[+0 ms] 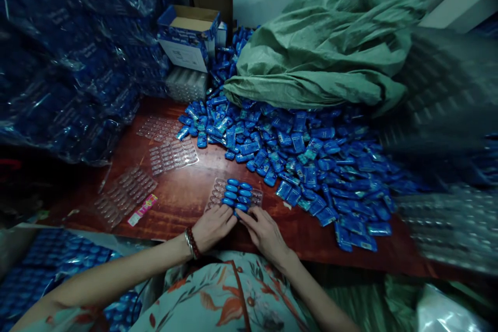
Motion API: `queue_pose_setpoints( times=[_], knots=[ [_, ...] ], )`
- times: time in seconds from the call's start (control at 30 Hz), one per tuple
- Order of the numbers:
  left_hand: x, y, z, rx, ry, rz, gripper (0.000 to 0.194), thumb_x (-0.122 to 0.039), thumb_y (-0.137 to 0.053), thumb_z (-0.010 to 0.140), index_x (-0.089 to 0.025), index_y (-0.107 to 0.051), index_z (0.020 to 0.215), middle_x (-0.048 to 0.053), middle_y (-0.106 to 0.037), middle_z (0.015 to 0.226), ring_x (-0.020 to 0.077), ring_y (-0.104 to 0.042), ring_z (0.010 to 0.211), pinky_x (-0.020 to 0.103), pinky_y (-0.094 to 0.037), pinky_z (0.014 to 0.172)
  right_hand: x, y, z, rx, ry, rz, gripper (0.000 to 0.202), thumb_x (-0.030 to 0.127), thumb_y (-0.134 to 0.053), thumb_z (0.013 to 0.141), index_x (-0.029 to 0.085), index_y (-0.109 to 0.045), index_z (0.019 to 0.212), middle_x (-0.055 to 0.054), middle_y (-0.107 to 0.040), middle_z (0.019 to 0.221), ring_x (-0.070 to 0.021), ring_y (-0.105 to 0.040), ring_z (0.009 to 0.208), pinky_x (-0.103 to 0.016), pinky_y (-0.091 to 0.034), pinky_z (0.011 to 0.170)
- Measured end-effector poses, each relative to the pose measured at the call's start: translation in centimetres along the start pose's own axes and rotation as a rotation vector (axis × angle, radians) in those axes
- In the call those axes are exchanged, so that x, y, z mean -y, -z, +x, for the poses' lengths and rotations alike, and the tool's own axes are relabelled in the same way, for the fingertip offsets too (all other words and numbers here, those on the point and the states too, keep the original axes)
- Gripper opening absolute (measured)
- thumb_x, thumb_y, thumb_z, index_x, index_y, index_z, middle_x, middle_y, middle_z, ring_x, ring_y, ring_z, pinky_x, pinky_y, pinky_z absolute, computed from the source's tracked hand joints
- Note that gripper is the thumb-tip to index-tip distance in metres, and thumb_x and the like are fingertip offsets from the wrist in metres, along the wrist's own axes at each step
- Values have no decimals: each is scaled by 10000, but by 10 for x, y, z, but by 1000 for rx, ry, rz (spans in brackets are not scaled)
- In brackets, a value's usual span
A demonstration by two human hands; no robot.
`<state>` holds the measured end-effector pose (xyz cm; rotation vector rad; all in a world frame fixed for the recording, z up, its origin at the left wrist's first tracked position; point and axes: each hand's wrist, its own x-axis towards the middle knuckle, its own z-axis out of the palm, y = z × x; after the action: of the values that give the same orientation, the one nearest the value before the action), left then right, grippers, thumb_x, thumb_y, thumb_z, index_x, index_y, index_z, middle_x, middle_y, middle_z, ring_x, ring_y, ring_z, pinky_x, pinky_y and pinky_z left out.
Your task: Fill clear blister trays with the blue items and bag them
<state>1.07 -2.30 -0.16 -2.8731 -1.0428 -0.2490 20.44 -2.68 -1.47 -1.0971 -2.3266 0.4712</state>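
Note:
A clear plastic tray (215, 193) of oval hollows lies on the table before me. Small shiny blue packets (232, 188) fill two of its middle columns, and the outer hollows I can see hold nothing. My left hand (216, 224), with bracelets at the wrist, rests over the tray's near edge, its fingers bent and close together on a blue packet. From the other side my right hand (265, 231) reaches in, index finger and thumb at the lowest packets. Both sets of fingertips nearly meet there and partly hide what they press.
A large heap of blue packets (299, 161) spreads behind and right, under a green sack (319, 67). Several clear trays (173, 154) lie left, near a pink label strip (142, 210). A cardboard box (189, 36) stands behind. Wrapped blue packs (62, 52) tower at left; stacked trays (447, 223) blur at right.

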Motion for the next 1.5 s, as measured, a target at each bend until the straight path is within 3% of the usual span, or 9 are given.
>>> queue_pose_setpoints(
  times=[0.17,0.27,0.43,0.57,0.73,0.97,1.1,1.23,1.5],
  knots=[
    [15,-1,-24,-233,160,-179,340,-132,-414,886,-158,-479,1219,126,-582,1086,190,-545,900,330,-467,762,-25,7,-3,-264,-125,88,373,123,-462,889,243,-539,1234,-44,-564,896,-146,-540,815,-269,-467,729],
    [45,-6,-12,-333,343,-391,326,-175,-407,898,-187,-501,1210,105,-588,1056,188,-547,948,332,-468,819,-58,18,25,-293,-231,-92,319,142,-402,904,206,-600,1145,-71,-601,937,-185,-529,887,-318,-445,782],
    [118,-26,68,-140,529,-327,257,-262,-449,888,-173,-560,1103,91,-591,1033,206,-549,978,340,-454,854,-92,25,105,-34,-363,-506,458,323,-517,868,110,-485,1273,-174,-549,1207,-310,-445,1060,-412,-379,807],
    [139,-42,112,43,519,-199,484,-306,-608,787,-166,-475,1231,120,-576,1099,249,-550,996,351,-439,851,-93,20,131,159,-360,-535,440,310,-528,861,69,-498,1228,-191,-585,1114,-297,-469,1009,-398,-348,819],
    [128,-47,103,87,592,-201,471,-143,-439,848,-101,-373,1312,157,-615,1038,252,-583,960,363,-445,820,-86,21,100,195,-335,-444,376,96,-383,882,132,-485,1242,-103,-600,1081,-197,-507,964,-290,-360,833],
    [120,-33,11,-109,829,-720,592,-333,-441,860,-114,-264,1381,117,-664,947,229,-637,786,362,-496,724,-63,37,44,68,-377,-406,255,152,-460,843,165,-582,1066,-112,-634,985,-265,-505,955,-372,-368,771],
    [100,-12,-45,-169,925,-1143,534,-494,-528,785,-132,-527,1177,102,-653,1059,242,-606,949,374,-490,830,-53,41,12,-190,-581,107,265,336,-493,855,181,-515,1069,-88,-633,950,-225,-565,875,-355,-437,750],
    [67,12,-78,-146,1058,-1195,415,-470,-531,808,-138,-592,1049,74,-661,964,204,-618,839,328,-515,752,-27,34,-17,-217,-624,535,255,365,-575,811,219,-510,1009,-43,-626,941,-187,-597,863,-323,-480,772],
    [7,2,-65,-265,600,-663,289,-187,-442,893,-196,-530,1168,71,-603,974,159,-573,888,282,-502,782,22,-14,-34,-292,-360,570,230,136,-526,849,251,-527,1048,-46,-607,1017,-168,-588,976,-325,-489,857]
  ],
)
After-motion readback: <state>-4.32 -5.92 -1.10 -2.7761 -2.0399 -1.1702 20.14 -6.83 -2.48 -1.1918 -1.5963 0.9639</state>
